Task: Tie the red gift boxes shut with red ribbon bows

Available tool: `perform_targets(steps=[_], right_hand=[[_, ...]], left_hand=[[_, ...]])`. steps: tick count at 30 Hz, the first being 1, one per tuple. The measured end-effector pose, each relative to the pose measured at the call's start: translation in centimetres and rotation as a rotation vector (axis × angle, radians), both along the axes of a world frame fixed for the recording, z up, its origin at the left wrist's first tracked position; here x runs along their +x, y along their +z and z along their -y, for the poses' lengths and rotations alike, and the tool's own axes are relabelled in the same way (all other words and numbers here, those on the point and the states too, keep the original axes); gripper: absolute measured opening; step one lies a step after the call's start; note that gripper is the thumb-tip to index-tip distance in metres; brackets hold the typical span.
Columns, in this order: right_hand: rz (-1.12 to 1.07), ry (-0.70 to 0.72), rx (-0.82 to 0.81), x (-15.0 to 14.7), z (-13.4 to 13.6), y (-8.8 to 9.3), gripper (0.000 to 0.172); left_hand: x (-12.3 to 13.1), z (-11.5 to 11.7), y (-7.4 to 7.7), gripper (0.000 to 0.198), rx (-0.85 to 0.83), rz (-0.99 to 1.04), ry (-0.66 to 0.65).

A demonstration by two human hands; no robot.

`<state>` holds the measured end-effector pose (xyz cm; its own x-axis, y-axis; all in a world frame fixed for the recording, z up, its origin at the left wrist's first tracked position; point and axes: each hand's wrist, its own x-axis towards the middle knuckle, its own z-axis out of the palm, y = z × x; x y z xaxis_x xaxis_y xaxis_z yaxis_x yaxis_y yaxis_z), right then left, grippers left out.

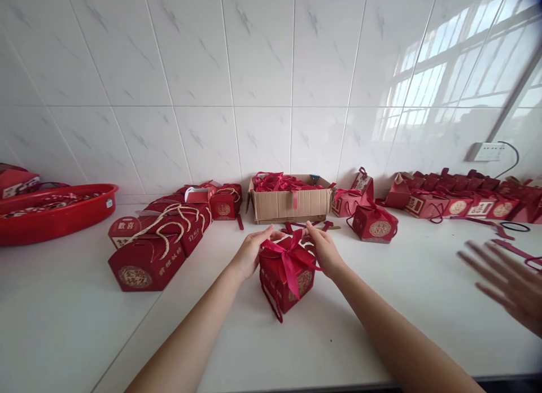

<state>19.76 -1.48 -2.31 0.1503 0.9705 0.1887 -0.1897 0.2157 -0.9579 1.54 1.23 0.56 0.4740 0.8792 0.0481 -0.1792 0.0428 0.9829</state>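
Observation:
A small red gift box (284, 283) with a gold emblem stands on the white counter (76, 302) in front of me. A red satin ribbon (290, 258) is tied in a bow over its top. My left hand (250, 250) pinches the ribbon's left loop at the box's top edge. My right hand (322, 247) pinches the ribbon's right side. Both hands have their fingers closed on the ribbon.
A cardboard carton (289, 204) of red ribbons sits behind the box. Larger red boxes with gold rope handles (158, 243) lie to the left, near a red basin (55, 212). Small finished boxes (375, 222) line the right back. Another person's blurred open hand (506, 280) reaches in at right.

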Motion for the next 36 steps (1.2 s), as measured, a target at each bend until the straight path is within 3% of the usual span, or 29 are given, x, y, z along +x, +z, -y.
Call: perform_targets(steps=[10,23,36], right_hand=[[0.078,0.091,-0.019,-1.0,-0.1,-1.7,0.045],[0.501,0.127,0.183,-1.9,-0.2,-3.7,0.033],[0.691,0.121,0.188,-1.9,-0.5,-4.1,0.020]], left_hand=[[0.0,-0.4,-0.4,0.058,-0.106,0.094,0.002],[-1.5,-2.7,-1.3,0.052,-0.074,0.119,0.267],[-1.4,-2.6,-2.0,0.043,-0.164,0.285,0.189]])
